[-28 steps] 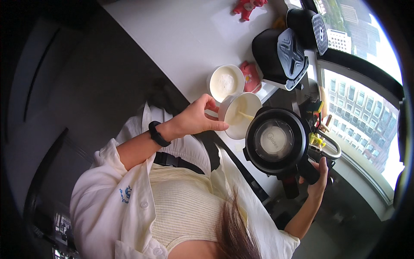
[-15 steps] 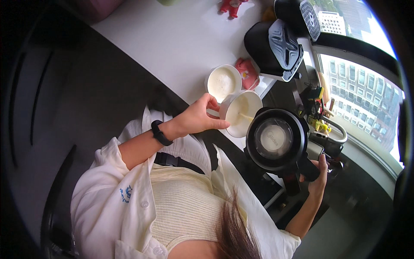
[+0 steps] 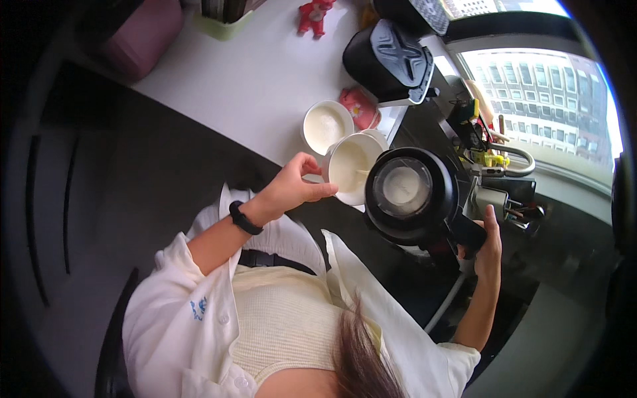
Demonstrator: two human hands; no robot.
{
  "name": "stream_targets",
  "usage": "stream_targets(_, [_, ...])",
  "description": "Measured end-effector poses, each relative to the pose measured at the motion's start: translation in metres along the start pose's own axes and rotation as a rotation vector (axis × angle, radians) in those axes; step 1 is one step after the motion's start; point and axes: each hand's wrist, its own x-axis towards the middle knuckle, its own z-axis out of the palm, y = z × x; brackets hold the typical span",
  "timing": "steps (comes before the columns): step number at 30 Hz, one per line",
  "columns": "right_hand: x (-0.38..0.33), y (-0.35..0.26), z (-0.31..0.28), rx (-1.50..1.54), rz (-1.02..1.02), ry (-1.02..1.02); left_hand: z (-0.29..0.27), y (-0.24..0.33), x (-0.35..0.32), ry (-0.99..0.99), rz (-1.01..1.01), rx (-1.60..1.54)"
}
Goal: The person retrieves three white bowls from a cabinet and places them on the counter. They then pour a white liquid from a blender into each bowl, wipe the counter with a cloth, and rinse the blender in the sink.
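You've kept both hands on the job; what's changed in the last sec is mostly your view, plus the gap between jug and cup. The R hand [image 3: 482,240] is wrapped round the handle of the black jug [image 3: 434,199], firm by the look of it, at abt 4 o'clock from the lid. The L hand [image 3: 295,188], at 8-9 o'clock of the near cup [image 3: 369,147], has its grip pinching that cup's side, thumb below, fingers above; can't tell if the cup's base touches the bench [image 3: 252,93].

The jug now overlaps the near cup more, coming in from 3-4 o'clock, so less of the stream [image 3: 363,172] shows than a moment ago. Pale liquid covers the cup's bottom; exact level's hard to read. Means the pour is still running, prob. well controlled w/ the spout close in, but your sightline's tighter.

The far cup [image 3: 330,108], w/ pale liquid in it too, sits at 11 o'clock, right beside the near one, untouched.

Your view has swung, so the pink bin [image 3: 149,40] at 10 o'clock now shows properly. Red toy [image 3: 313,18] nr 12, pink pouch [image 3: 360,108] just past 12.
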Motion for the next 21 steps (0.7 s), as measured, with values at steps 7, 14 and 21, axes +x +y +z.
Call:
stream_targets(7, [-0.02, -0.003, -0.001, -0.104, -0.087, -0.083, 0.004, -0.011, -0.019, 0.017, 0.025, 0.056])
stream_targets(14, [-0.04, -0.027, 0.011, -0.184, -0.1, -0.08, -0.011, 0.001, -0.03, -0.002, -0.032, 0.012])
stream_targets(21, [-0.049, -0.049, 0.055, -0.081, -0.05, -0.021, -0.059, 0.047, -0.033, -0.088, -0.096, 0.079])
